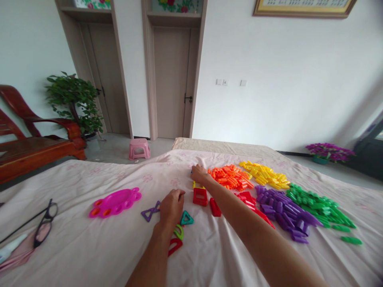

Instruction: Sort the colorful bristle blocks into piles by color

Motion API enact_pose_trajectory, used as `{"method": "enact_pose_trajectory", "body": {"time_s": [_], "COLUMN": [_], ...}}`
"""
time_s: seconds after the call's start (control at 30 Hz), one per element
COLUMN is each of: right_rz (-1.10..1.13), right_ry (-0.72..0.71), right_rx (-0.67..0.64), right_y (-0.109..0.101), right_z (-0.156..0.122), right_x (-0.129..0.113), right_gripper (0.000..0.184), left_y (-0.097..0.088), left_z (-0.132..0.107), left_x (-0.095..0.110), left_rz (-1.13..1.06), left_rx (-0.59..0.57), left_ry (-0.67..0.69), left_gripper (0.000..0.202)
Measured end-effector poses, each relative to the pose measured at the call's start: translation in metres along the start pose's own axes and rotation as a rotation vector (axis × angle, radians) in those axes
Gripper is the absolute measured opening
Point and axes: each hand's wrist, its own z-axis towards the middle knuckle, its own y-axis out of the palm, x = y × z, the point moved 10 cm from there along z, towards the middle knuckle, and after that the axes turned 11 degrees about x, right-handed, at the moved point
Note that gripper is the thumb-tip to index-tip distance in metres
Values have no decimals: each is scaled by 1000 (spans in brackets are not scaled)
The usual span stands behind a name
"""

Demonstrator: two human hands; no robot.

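My right hand (199, 173) reaches far out over the bed-like cloth surface, its fingers closed on a small blue piece that barely shows at its left edge. Just below it are a yellow frame piece (198, 185), partly covered, and red square frame pieces (200, 197). Nearer and to the left, my left hand (172, 205) is curled; whatever is in its fingers is hidden. Around it lie purple triangle frames (150, 211), a teal triangle frame (187, 218), a lime-green curved piece (178, 232) and a red curved piece (175, 246).
Plastic pieces lie in orange (230, 176), yellow (266, 174), purple (281, 209) and green (318, 205) piles on the right. More red pieces (249, 201) sit under my right forearm. On the left are a magenta palette tray (115, 202) and eyeglasses (44, 223).
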Motion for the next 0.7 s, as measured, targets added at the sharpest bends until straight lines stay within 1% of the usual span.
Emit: {"method": "enact_pose_trajectory", "body": {"time_s": [0.1,0.2,0.3,0.37,0.43,0.53,0.63,0.7], "right_rz": [-10,-1,6,27,110,350,576,650], "right_ry": [9,-10,-39,-75,-118,-138,-150,-194], "right_rx": [-4,8,61,123,201,350,474,459], "right_y": [-1,-10,-31,-50,-69,-90,-95,-86], "right_z": [-3,-7,-21,-38,-65,-121,-183,-216], "right_x": [0,-2,-3,-5,-6,2,17,22], "right_gripper": [45,45,48,47,45,38,31,30], "left_y": [-3,-5,-8,-10,-13,-16,-17,-17], "left_z": [1,3,5,7,8,8,1,-9], "left_x": [-1,-2,-6,-8,-9,-2,14,24], "left_rz": [-69,-140,-212,-239,-244,-218,-156,-92], "left_rx": [10,17,21,22,11,-53,-165,-232], "left_ry": [-24,-51,-81,-91,-87,-44,37,86], "left_gripper": [24,27,33,37,38,32,23,27]}}
